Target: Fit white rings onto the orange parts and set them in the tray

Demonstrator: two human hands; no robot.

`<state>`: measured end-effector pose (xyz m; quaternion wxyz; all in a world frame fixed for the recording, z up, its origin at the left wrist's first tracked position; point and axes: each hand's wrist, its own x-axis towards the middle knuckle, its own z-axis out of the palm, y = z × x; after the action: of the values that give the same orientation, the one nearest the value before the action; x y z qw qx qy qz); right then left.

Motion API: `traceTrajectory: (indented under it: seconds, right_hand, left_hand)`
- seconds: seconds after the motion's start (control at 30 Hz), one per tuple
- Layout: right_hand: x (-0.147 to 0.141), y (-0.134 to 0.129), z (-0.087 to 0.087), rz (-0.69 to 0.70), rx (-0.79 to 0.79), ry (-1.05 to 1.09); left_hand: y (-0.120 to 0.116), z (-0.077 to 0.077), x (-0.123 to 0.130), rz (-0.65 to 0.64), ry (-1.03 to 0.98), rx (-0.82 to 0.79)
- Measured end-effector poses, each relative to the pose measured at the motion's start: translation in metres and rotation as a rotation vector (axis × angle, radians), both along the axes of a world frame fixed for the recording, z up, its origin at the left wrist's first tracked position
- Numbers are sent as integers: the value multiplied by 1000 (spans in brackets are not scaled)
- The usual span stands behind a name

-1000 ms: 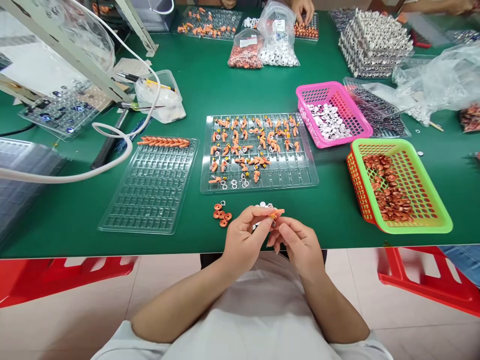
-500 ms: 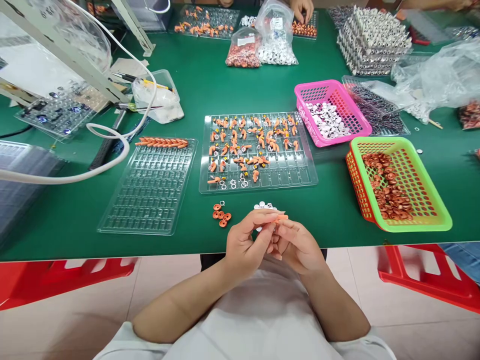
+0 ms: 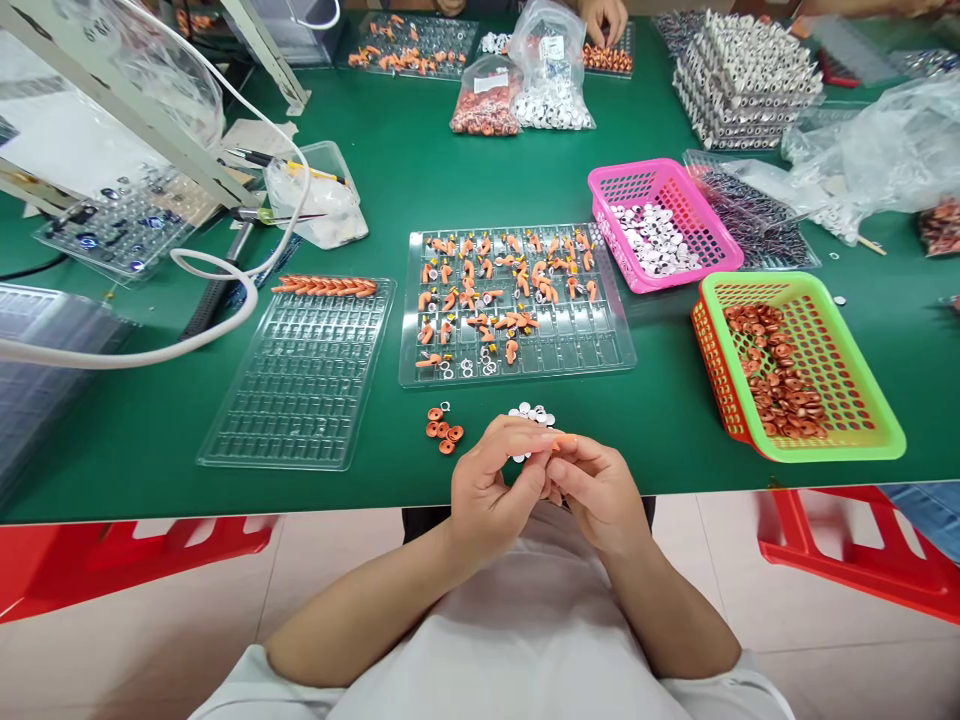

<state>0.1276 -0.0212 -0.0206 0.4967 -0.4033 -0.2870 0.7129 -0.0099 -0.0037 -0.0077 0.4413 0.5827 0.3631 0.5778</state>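
Tabletop, orange piece (now less visible)

Pinched between fingertips of left hand and right hand: small orange piece, glossy, only a thin strip showing, roughly level across the view; remainder hidden by fingers, full shape not readable. Just beyond fingertips, on the table: loose cluster of white discs, small, round, partly covered by left hand. Near left hand, well apart from orange piece: copper-orange discs, dished, bunched together.
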Motion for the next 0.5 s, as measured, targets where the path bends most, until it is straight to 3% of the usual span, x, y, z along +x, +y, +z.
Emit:
traceTrajectory:
  seconds: [0.17, 0.33, 0.5]
  right_hand:
    - [-4, -9, 2, -161, 141, -370]
    - [-12, -14, -1, -336, 406, -778]
    - [-16, -12, -4, -450, 624, -1030]
  left_hand:
    - [0, -3, 3, 53, 20, -4]
    - [0, -5, 6, 86, 11, -9]
    - [-2, -6, 9, 76, -47, -82]
